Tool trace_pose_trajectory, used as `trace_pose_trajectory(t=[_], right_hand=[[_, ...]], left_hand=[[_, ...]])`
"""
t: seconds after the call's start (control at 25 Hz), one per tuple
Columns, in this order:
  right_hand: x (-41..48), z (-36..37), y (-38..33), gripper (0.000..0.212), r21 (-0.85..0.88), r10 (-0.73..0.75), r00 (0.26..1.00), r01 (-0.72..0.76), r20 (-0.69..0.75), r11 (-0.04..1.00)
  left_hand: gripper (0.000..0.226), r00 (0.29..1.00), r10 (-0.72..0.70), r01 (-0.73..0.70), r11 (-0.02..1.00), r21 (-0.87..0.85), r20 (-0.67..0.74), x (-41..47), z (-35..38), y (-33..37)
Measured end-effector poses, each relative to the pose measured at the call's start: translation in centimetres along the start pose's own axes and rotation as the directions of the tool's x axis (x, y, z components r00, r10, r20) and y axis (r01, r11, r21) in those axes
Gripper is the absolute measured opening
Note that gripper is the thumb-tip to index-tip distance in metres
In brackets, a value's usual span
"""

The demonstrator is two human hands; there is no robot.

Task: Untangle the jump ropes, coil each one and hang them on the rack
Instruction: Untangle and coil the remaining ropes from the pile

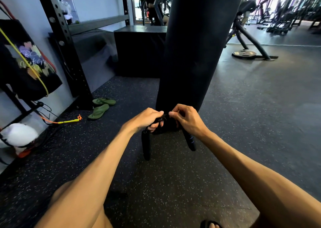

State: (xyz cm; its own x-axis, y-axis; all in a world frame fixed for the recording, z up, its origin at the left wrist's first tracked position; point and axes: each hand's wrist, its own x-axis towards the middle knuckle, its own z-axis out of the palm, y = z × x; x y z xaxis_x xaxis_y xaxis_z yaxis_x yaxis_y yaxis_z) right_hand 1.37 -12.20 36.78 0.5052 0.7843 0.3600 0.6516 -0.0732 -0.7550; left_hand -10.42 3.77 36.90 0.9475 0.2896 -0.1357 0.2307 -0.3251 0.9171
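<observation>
Left hand (pixel 147 118) and right hand (pixel 186 120) meet at mid-height in front of the punching bag (pixel 192 45), both arms stretched forward and the wrists close together. The left hand's fingers curl round a bunched black jump rope (pixel 164 118). The right hand pinches a strand of the same bundle between thumb and forefinger, just beside the left thumb. Two black handles hang below the hands, the left handle (pixel 145 147) nearly upright and the blue-ringed handle (pixel 190 140) slanting outward.

The bundle looks gathered but not finished. I judge this to be the coiling or last untangling of this rope, so the task is partway at most. It has yet to go on the rack (pixel 60 36), which stands well apart at the left wall. A yellow-handled jump rope (pixel 69 121) with an orange cord lies loose on the floor (pixel 243 106) by the rack's foot, near green flip-flops (pixel 101 107). It appears uncoiled and unhung.
</observation>
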Motion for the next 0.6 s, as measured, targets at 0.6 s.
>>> trace_pose_trajectory(t=[0.6], right_hand=[[5.5,14.5,-5.8,0.043,0.593,0.159,0.882,-0.422,0.444,0.686]], left_hand=[[0.043,0.835,-0.259,-0.089,0.808,-0.583,-0.486,-7.1,-8.8,-4.1]])
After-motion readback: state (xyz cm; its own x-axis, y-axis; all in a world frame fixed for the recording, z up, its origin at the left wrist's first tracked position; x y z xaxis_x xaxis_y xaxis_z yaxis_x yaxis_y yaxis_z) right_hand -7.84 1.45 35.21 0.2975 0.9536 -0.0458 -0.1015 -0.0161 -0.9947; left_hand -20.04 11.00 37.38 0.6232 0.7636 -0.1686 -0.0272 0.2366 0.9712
